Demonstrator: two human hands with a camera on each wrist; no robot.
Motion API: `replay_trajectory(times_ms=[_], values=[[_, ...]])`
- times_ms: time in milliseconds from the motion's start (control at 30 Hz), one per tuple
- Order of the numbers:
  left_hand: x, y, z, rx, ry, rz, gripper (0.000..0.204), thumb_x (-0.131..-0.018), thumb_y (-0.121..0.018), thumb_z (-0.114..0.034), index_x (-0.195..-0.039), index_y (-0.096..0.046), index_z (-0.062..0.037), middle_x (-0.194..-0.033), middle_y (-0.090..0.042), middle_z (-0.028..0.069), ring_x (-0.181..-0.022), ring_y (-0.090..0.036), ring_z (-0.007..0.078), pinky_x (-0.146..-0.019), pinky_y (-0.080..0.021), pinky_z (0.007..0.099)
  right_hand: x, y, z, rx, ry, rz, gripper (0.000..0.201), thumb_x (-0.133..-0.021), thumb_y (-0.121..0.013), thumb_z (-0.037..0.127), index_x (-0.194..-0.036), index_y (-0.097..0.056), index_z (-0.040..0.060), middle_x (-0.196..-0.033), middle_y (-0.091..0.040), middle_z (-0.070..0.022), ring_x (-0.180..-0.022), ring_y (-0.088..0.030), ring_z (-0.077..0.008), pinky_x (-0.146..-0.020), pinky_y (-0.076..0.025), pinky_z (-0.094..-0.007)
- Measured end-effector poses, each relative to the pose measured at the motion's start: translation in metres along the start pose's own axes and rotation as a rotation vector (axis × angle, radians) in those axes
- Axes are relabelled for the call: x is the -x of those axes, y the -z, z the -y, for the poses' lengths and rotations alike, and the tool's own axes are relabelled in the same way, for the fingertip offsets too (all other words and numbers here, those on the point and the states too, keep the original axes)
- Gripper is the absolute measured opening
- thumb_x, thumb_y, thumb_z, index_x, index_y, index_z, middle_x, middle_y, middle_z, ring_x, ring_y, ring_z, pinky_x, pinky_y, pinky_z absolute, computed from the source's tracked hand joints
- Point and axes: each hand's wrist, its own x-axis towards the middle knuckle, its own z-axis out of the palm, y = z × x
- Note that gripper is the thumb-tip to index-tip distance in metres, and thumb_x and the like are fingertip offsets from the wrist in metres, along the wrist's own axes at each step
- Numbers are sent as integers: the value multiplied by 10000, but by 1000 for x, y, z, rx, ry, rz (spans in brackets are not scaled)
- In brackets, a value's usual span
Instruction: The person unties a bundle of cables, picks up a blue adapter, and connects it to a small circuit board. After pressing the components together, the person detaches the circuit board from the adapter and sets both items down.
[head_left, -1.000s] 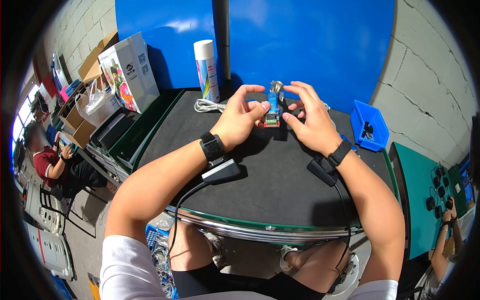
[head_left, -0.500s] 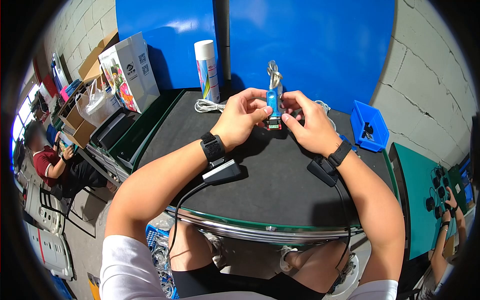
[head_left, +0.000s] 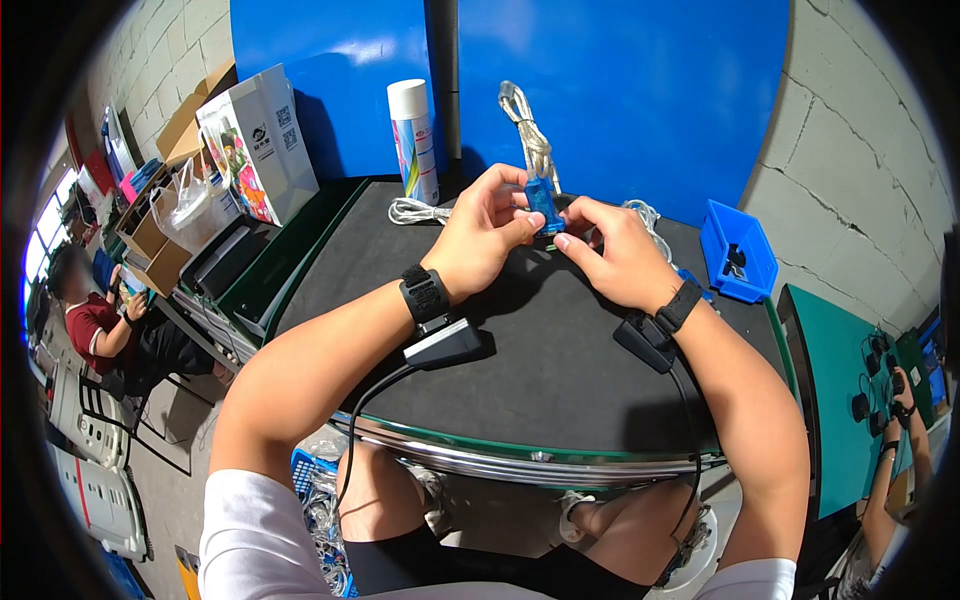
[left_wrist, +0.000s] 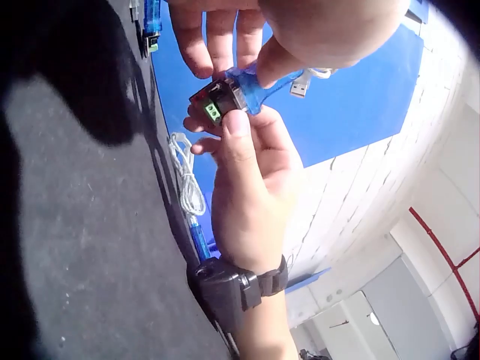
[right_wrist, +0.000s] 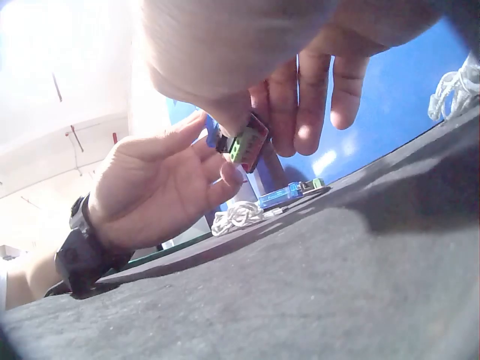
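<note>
In the head view both hands meet at the far middle of the table around a translucent blue serial adapter (head_left: 540, 205). My left hand (head_left: 480, 235) pinches its blue housing (left_wrist: 251, 88) between thumb and fingers. My right hand (head_left: 622, 252) pinches the small terminal block board (right_wrist: 251, 148) at the adapter's lower end, thumb at its edge. This board has a green screw terminal (left_wrist: 214, 112) and a black connector. From the adapter's top rises a bundled clear cable (head_left: 530, 135), leaning left; its USB plug (left_wrist: 299, 86) shows in the left wrist view.
Another blue adapter (right_wrist: 281, 196) with a coiled white cable (right_wrist: 238, 217) lies on the black table mat (head_left: 540, 380). A second coil (head_left: 648, 222) lies behind my right hand. A spray can (head_left: 413, 145) stands back left, a blue bin (head_left: 740, 265) at right.
The adapter has tipped so its cable bundle swings up and to the left, and the green terminal is mostly turned from the head view. My right fingers have closed in on the board.
</note>
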Motion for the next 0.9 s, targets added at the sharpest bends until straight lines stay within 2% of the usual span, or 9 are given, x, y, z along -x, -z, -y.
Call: replay_trajectory(times_ms=[67,100,167,300,433,600,733,833,900], values=[[-1,2,2,-19,-12,5,310,-1041,-738,-81,-1294,-560,-69,-1123,-720,40,-1032,-673,110,-876,-553,296,0,1,-4,29,-23,46,202,-1002,-737,153,-1091,-676,-17,-978,-760,-129,-904,-745,-222,-738,-564,-351],[-1,1,0,-38,-24,11,304,-1047,-736,-97,-1298,-569,-65,-1122,-718,39,-1036,-672,109,-867,-555,294,0,0,-5,29,-23,46,202,-1002,-737,153,-1091,-676,-17,-978,-760,-129,-904,-745,-222,-738,-564,-351],[0,0,-2,-57,-30,-1,282,-1056,-730,-118,-1294,-591,-59,-1128,-713,40,-1043,-670,108,-858,-555,292,0,-3,-5,13,49,2,171,-974,-735,102,-1028,-666,-45,-939,-761,-209,-886,-762,-337,-807,-581,-436],[-1,-2,2,-51,-44,-47,230,-1081,-712,-172,-1266,-654,-48,-1160,-701,43,-1056,-667,108,-836,-552,284,0,-2,-5,51,39,4,163,-975,-726,94,-1040,-677,-46,-949,-768,-212,-897,-766,-343,-824,-585,-442],[-1,-1,2,-55,-37,-57,217,-1087,-705,-180,-1251,-666,-42,-1186,-699,46,-1062,-666,110,-838,-548,283,0,-1,-4,-35,-16,28,174,-978,-724,101,-1061,-690,-47,-961,-776,-206,-907,-770,-338,-837,-591,-436],[-1,0,2,-80,-54,-35,264,-1076,-722,-177,-1293,-679,-34,-1236,-705,51,-1077,-664,111,-856,-547,298,1,-1,-1,-30,-47,34,200,-974,-744,122,-1070,-694,-46,-955,-777,-198,-902,-771,-325,-829,-595,-431],[1,0,-3,-116,-61,-6,300,-1066,-733,-176,-1324,-682,-30,-1283,-706,61,-1103,-663,116,-886,-551,307,0,1,3,1,-53,46,225,-950,-784,147,-1013,-669,-35,-928,-765,-193,-885,-765,-321,-812,-592,-431],[3,-3,-8,-128,-44,-14,335,-1045,-744,-137,-1355,-677,-30,-1302,-707,67,-1128,-665,126,-934,-554,320,0,2,2,53,-44,28,249,-917,-808,149,-966,-637,-26,-916,-757,-194,-865,-754,-341,-793,-582,-441],[3,-2,-9,-168,-60,-14,408,-1010,-743,-73,-1407,-655,-38,-1352,-685,82,-1201,-642,141,-974,-554,339,0,2,1,103,-15,16,260,-899,-816,143,-946,-620,-20,-913,-754,-196,-850,-746,-355,-779,-575,-448]])
